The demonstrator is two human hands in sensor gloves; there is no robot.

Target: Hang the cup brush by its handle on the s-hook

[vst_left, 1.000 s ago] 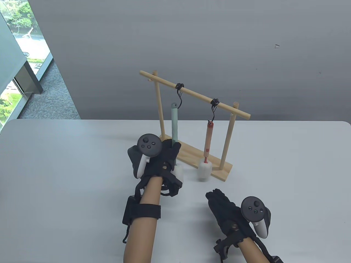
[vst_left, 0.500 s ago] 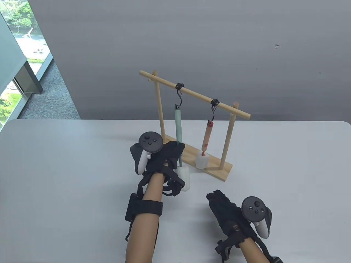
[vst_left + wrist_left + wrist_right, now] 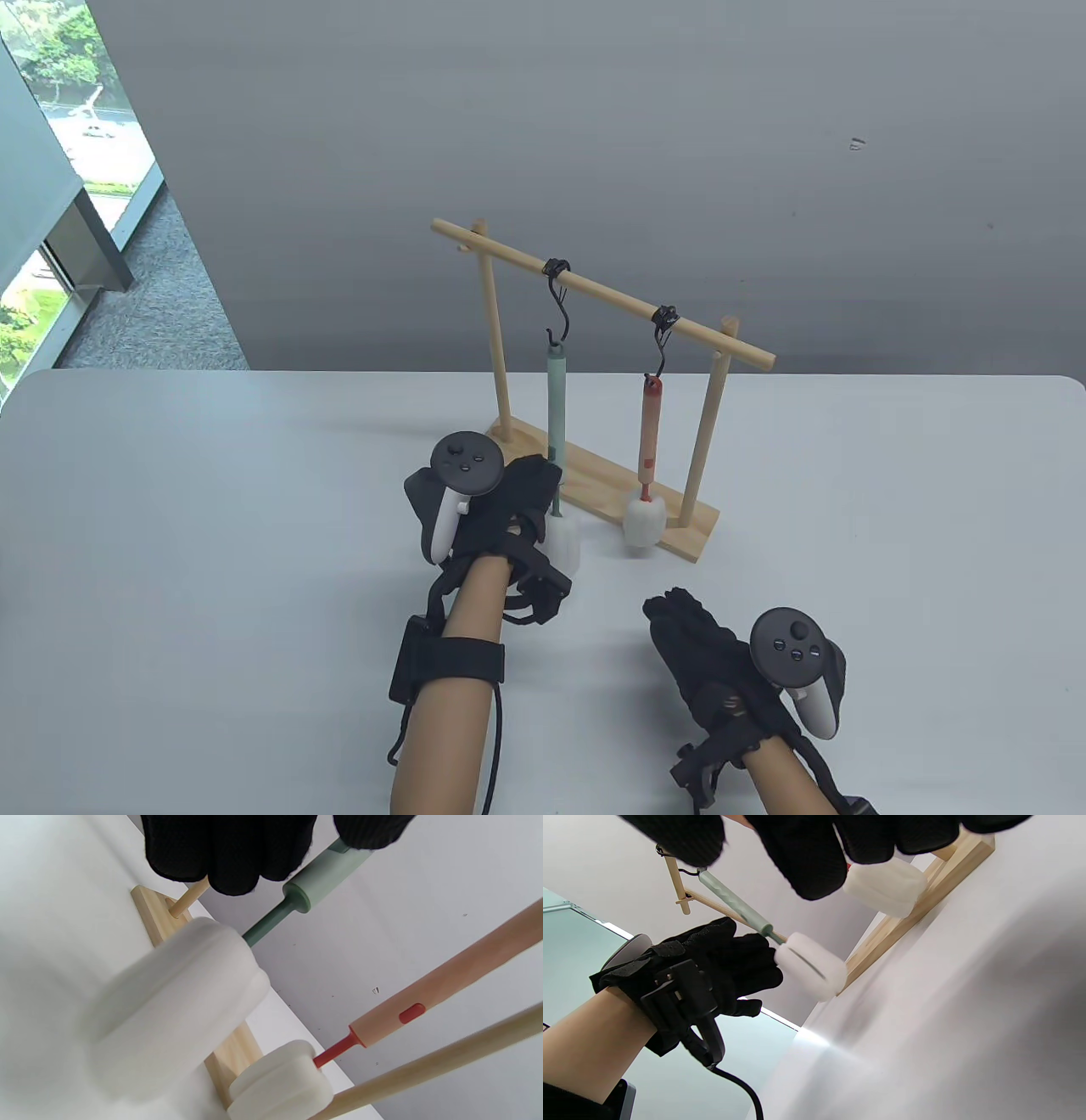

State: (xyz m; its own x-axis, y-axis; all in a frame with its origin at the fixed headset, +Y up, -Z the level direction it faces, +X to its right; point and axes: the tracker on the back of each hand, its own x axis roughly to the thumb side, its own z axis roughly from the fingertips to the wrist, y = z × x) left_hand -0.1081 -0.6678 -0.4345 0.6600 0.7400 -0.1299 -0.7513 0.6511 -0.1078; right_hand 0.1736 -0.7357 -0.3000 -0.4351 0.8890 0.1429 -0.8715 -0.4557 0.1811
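The green cup brush (image 3: 556, 399) hangs upright with its top loop on the left black s-hook (image 3: 560, 310) of the wooden rack (image 3: 611, 297). Its white sponge head (image 3: 564, 543) hangs just in front of the rack base. My left hand (image 3: 543, 475) holds the lower end of the green handle (image 3: 318, 878) between thumb and fingers. In the right wrist view the brush (image 3: 734, 904) runs up from that hand to the hook. My right hand (image 3: 679, 620) rests empty on the table, nearer me and to the right.
An orange cup brush (image 3: 649, 424) with a white sponge head (image 3: 643, 522) hangs on the right s-hook (image 3: 660, 340). The rack's wooden base (image 3: 687, 535) stands on the white table. A grey wall rises behind the rack, and a window is at far left.
The green brush has dropped and swung upright, its loop now seated low in the left s-hook. My left hand came down a little with it. The orange brush swung. The right hand barely moved.
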